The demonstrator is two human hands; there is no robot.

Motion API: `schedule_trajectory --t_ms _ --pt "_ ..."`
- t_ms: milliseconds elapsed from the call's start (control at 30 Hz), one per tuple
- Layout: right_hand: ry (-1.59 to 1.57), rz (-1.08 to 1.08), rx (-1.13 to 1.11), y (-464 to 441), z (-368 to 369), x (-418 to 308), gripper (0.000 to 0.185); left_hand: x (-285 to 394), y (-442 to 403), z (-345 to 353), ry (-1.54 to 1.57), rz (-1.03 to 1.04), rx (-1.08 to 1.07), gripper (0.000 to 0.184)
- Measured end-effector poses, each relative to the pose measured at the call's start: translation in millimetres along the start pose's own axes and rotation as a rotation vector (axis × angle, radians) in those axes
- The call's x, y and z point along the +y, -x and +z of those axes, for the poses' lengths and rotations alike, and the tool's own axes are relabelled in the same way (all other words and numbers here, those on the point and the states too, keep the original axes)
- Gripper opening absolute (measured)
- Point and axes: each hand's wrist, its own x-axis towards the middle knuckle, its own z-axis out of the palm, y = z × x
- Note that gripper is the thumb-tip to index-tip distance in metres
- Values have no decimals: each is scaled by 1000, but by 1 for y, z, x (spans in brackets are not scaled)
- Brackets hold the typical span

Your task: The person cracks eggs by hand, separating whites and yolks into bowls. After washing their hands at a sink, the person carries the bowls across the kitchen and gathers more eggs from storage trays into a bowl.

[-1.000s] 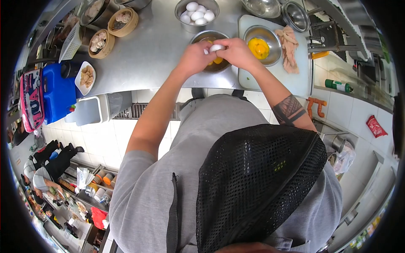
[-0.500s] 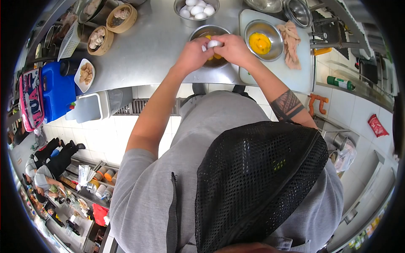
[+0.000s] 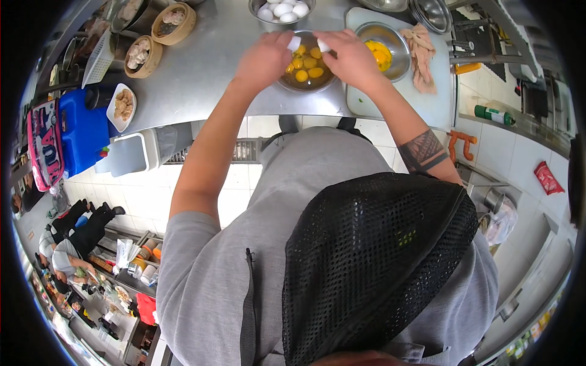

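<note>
Over the left rim of a metal bowl [image 3: 307, 84], my left hand [image 3: 264, 63] holds a piece of white eggshell [image 3: 294, 44]. My right hand [image 3: 353, 60] is at the bowl's right rim with another white shell piece [image 3: 323, 45] at its fingertips. Several yolks [image 3: 301, 75] lie in clear egg white inside this bowl. Just right of my right hand, a second metal bowl [image 3: 401, 68] with yellow yolk [image 3: 379, 55] stands on a pale cutting board [image 3: 390, 105]. Behind the first bowl is a bowl of whole white eggs [image 3: 283, 11].
A crumpled tan cloth [image 3: 421, 58] lies on the board's right side. Bamboo steamers [image 3: 144, 56] and a white dish of food [image 3: 124, 107] are at the table's left. A blue container [image 3: 82, 131] stands beyond them. Two people [image 3: 67, 256] are at the far left.
My hands have moved apart, and the egg between them is now in two shell pieces. The yolks in the bowl below have come into fuller view.
</note>
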Motion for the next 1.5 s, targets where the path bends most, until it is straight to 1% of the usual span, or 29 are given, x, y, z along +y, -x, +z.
schedule_trajectory --t_ms 67,100,167,200,233,267,333,367,433,567,700,800,867,900,967,1000,1033,1067,1133,1167,1200,1233,1267,1300,1333,1367,1400,1467,1500 --pt "-270 304 30 -1 -8 -5 44 5 -3 -11 -28 -85 -27 40" --pt "-271 304 34 -2 -7 -3 44 7 -4 -14 -24 -66 67 36" --pt "-1039 541 38 -4 -3 3 41 12 -5 -14 -22 -39 159 32" --pt "-1041 542 46 -4 -4 -1 41 15 -4 -11 146 -130 151 33" --pt "-1239 526 119 -3 -2 -6 40 19 -4 -7 313 -221 140 34" --pt "-1436 502 197 -4 -2 -10 39 23 -4 -4 310 -211 135 34" --pt "-1437 533 202 0 8 -12 42 36 -5 2 698 -364 148 37" --pt "-1437 563 193 2 11 -12 44 42 -6 6 696 -358 144 37" --pt "-1554 576 216 3 9 -16 45 54 -7 10 1097 -561 115 37" --pt "-1771 635 226 16 -8 -16 46 70 -11 12 935 -418 129 36" --pt "-1785 630 347 42 -41 11 45 69 -20 19 730 -323 96 35" --pt "-1683 556 569 87 -87 51 38 55 -42 21 437 -305 173 30" --pt "-1583 490 853 121 -124 84 36 7 -69 26 179 -252 209 29" --pt "-1494 434 976 142 -141 105 33 -21 -84 27 -18 -226 163 32" --pt "-1171 546 1183 186 -184 152 32 -53 -112 27 -217 -225 8 32" --pt "-887 464 1271 214 -201 188 29 -58 -124 28 -214 -207 7 32" --pt "-782 507 1378 227 -224 199 29 -61 -135 30 -244 -295 -109 34" --pt "-779 506 1390 240 -236 212 29 -62 -144 31 -277 -385 -226 36" --pt "-257 761 1371 260 -249 248 43 -72 -159 31 -262 -349 -310 36" --pt "-258 766 1377 269 -246 269 43 -75 -163 33 -243 -322 -395 35" --pt "-167 1059 1075 278 -234 295 54 -69 -168 32 -248 -319 -399 35" --pt "-75 1315 744 287 -226 309 65 -61 -173 26 -169 -510 -488 36" --pt "-81 1307 744 296 -223 319 65 -54 -177 21 -84 -707 -567 37" --pt "-19 1218 840 296 -225 323 70 -50 -179 19 -83 -721 -556 37" --pt "38 1131 927 294 -222 324 76 -49 -176 18 -33 -671 -556 38" --pt "-132 1138 965 297 -223 323 64 -49 -171 16 14 -624 -559 40" --pt "-150 1129 950 290 -226 310 64 -60 -169 19 -27 -522 -546 42" --pt "-470 1018 1086 263 -224 283 47 -120 -159 42 -242 -25 -331 43" --pt "-522 994 1043 251 -220 273 39 -97 -160 32 -307 -216 -406 45"
